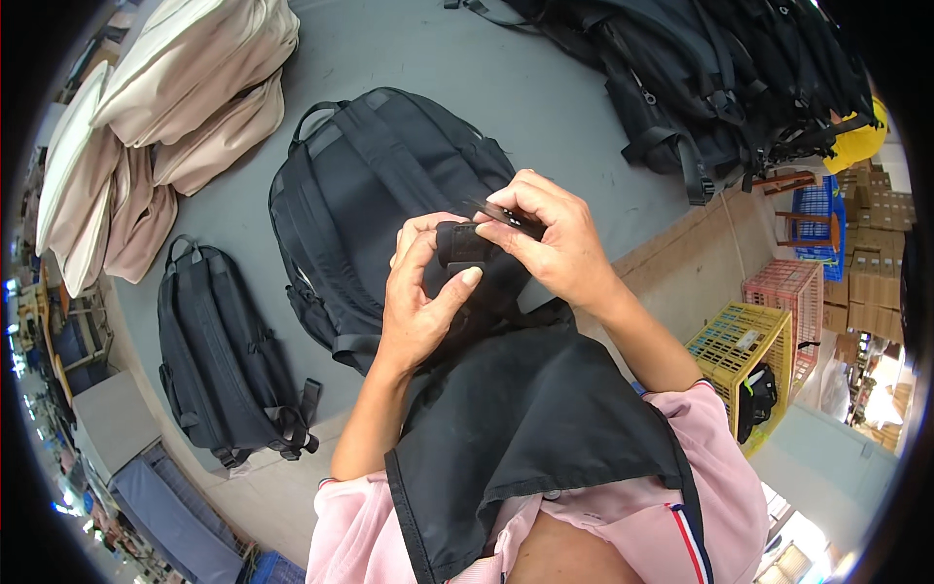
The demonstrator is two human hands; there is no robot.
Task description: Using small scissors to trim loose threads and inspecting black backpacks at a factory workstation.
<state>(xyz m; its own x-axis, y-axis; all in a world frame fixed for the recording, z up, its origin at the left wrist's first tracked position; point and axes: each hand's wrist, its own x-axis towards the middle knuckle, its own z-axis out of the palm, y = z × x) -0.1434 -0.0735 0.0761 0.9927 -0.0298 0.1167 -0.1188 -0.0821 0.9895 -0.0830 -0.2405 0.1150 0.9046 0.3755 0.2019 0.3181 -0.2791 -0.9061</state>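
My left hand (418,292) grips a black backpack strap (459,243) between thumb and fingers, just above a black backpack (379,185) that lies on the grey table (545,97). My right hand (555,238) pinches a small pair of dark thread snips (508,214) at the strap's top edge. Both hands meet over the bag's lower right corner. A black apron (525,419) hangs over my pink shirt below the hands and hides the bag's lower edge.
A second black backpack (219,360) lies at the table's left edge. Beige bags (165,107) are piled at the upper left, and a heap of black backpacks (710,78) at the upper right. Yellow and pink crates (754,336) and cardboard boxes stand on the floor at the right.
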